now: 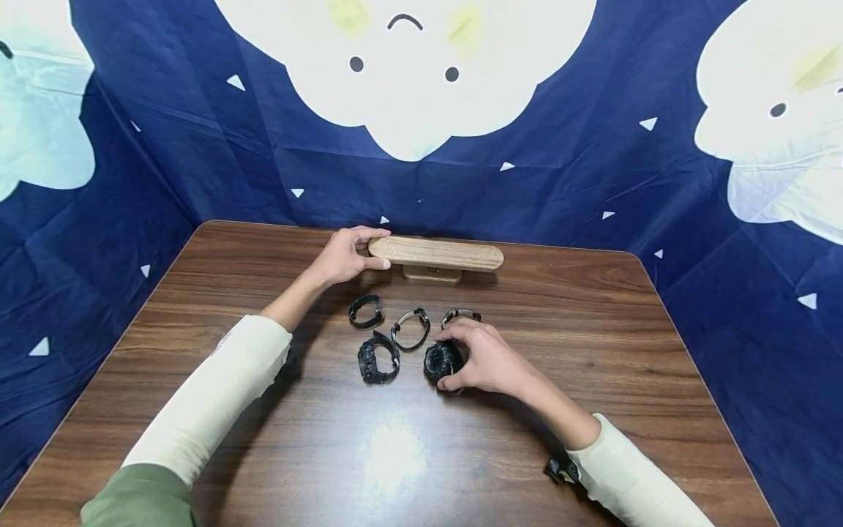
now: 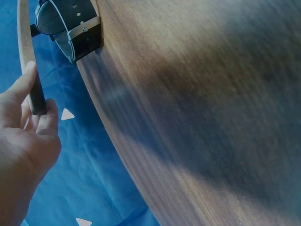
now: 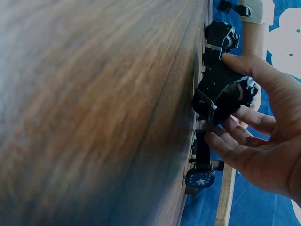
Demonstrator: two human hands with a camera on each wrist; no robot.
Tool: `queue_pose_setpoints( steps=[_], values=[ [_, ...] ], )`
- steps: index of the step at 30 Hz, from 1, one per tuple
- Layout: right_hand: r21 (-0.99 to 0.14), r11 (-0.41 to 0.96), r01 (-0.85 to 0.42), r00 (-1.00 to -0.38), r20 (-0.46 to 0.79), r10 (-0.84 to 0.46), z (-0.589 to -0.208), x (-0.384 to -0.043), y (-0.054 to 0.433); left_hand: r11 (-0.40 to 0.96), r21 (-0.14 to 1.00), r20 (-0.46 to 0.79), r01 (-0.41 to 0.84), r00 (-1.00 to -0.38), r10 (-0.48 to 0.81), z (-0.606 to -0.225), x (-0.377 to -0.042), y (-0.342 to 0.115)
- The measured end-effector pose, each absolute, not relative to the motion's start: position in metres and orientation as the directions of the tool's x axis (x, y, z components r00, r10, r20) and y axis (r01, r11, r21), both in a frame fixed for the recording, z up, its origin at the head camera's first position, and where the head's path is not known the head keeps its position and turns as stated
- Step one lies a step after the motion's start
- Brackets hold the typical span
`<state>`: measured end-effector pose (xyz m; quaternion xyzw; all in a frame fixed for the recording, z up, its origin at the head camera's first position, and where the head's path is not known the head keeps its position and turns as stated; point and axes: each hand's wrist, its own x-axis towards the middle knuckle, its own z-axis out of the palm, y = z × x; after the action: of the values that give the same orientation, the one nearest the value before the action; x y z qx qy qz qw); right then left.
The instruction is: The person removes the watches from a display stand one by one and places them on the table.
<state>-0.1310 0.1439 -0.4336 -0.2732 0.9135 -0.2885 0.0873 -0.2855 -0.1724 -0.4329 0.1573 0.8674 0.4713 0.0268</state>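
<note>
My left hand (image 1: 345, 256) pinches the left end of a wooden T-bar stand (image 1: 437, 253) between thumb and fingers; the left wrist view shows the hand (image 2: 30, 141) on the bar's end (image 2: 29, 61). My right hand (image 1: 484, 359) grips a chunky black watch (image 1: 443, 360) on the table, thumb on the near side and fingers on the far side. In the right wrist view its strap forms a loop, and the watch (image 3: 223, 92) sits between thumb and fingers. A slimmer watch (image 1: 461, 315) lies just behind, partly hidden by the right hand.
On the wooden table (image 1: 566, 307), left of the right hand, lie another chunky black watch (image 1: 378, 359), a thin-strapped watch (image 1: 410, 329) and a black watch (image 1: 366, 312). A dark blue cloth (image 1: 560, 190) with white clouds hangs behind the table.
</note>
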Motion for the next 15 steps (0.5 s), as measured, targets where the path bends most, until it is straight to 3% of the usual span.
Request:
queue_pose_setpoints(
  steps=[15],
  values=[
    [-0.556,0.713,-0.428,-0.827,-0.076,-0.556,-0.4341,-0.1281,0.1377,0.511,0.822,0.108,0.250,-0.951,0.291,-0.4342,-0.2863,-0.1724]
  ],
)
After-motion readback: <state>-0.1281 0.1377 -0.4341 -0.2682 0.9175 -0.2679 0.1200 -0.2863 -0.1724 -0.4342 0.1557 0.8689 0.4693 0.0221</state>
